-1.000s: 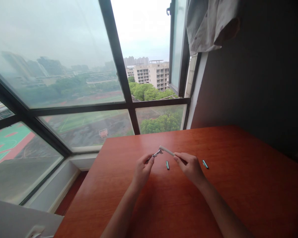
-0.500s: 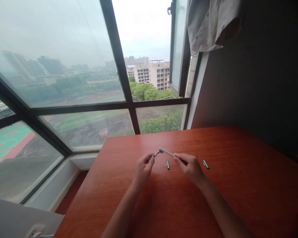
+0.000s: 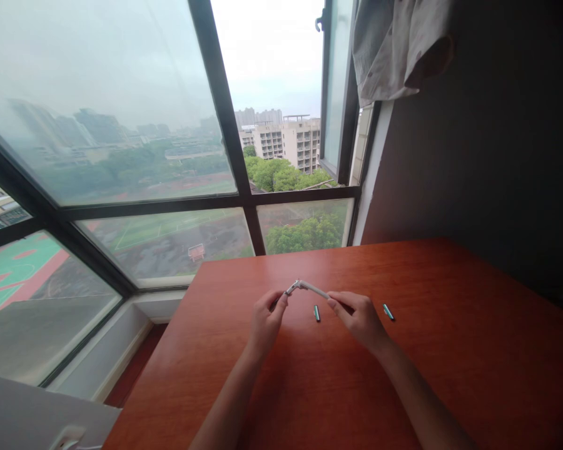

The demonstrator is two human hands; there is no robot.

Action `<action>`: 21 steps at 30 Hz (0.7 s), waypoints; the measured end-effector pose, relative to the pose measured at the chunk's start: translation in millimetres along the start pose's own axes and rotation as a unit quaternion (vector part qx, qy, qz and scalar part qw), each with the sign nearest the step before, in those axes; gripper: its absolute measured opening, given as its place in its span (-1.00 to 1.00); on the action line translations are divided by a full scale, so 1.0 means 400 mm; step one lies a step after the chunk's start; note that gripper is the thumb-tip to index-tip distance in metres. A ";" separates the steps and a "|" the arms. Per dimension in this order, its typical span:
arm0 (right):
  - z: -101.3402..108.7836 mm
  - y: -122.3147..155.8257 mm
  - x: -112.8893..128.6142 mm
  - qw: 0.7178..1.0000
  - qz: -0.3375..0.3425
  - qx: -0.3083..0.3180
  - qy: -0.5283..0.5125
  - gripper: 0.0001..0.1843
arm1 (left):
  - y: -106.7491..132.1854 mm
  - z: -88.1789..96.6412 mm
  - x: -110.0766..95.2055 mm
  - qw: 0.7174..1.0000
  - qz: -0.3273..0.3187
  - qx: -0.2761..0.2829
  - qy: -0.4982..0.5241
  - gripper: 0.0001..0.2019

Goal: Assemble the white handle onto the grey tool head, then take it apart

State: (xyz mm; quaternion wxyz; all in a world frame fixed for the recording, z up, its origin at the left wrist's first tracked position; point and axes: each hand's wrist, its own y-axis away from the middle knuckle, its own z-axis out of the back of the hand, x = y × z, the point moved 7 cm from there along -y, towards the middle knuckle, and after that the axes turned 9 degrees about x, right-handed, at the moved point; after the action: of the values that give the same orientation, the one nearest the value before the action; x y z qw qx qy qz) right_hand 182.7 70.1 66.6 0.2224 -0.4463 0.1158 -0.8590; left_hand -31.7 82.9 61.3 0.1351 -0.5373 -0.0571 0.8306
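Observation:
My left hand pinches a small silvery metal piece that sticks up from its fingertips. My right hand is closed on a pale slim tube, like a pen barrel, pointing up and left. The tips of the metal piece and the tube meet above the reddish wooden table. Between my hands a short dark-green cylinder lies on the table. A second short green cylinder lies just right of my right hand.
The table stands against a big window with dark frames, with buildings and a sports field far below. A dark wall runs along the right. A pale cloth hangs at the top right. A grey surface with a white fitting shows at bottom left.
The pale tube and the metal piece have come together: their ends, slightly apart before, now touch. Both hands shifted only slightly.

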 end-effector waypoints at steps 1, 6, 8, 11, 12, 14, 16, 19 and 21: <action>0.001 0.000 0.000 1.000 0.000 -0.002 0.003 -0.71 | 0.000 -0.003 -0.002 1.000 -0.003 0.008 -0.002 -0.71; 0.006 0.001 -0.001 1.000 -0.001 -0.013 0.016 -0.72 | 0.001 -0.015 -0.018 0.999 -0.017 0.031 -0.002 -0.73; 0.005 0.001 0.002 1.000 0.004 -0.006 0.024 -0.72 | 0.001 -0.014 -0.017 1.000 -0.014 0.027 -0.001 -0.72; 0.002 0.001 0.007 0.999 0.019 0.013 0.026 -0.72 | 0.000 -0.008 -0.007 1.000 -0.001 0.018 0.003 -0.71; 0.002 0.001 0.008 0.999 0.024 0.018 0.023 -0.72 | 0.000 -0.005 -0.004 1.000 0.004 0.013 0.005 -0.70; 0.000 0.002 0.009 0.999 0.030 0.026 0.020 -0.72 | 0.000 0.000 0.002 1.000 0.015 0.002 0.012 -0.68; -0.003 0.002 0.009 0.999 0.031 0.031 0.020 -0.72 | -0.001 0.002 0.004 0.999 0.025 -0.003 0.022 -0.67; -0.003 0.002 0.007 0.999 0.024 0.023 0.018 -0.72 | 0.000 -0.003 0.003 0.999 0.034 0.006 0.033 -0.66; 0.000 0.002 0.003 1.000 0.016 0.010 0.018 -0.72 | 0.002 -0.009 -0.002 0.999 0.031 0.013 0.036 -0.66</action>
State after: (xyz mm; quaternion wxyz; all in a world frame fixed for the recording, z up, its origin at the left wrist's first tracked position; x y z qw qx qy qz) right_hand 182.4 69.1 67.1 0.2383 -0.4269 0.1185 -0.8642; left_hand -28.3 81.8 60.2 0.1187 -0.5663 -0.0248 0.8152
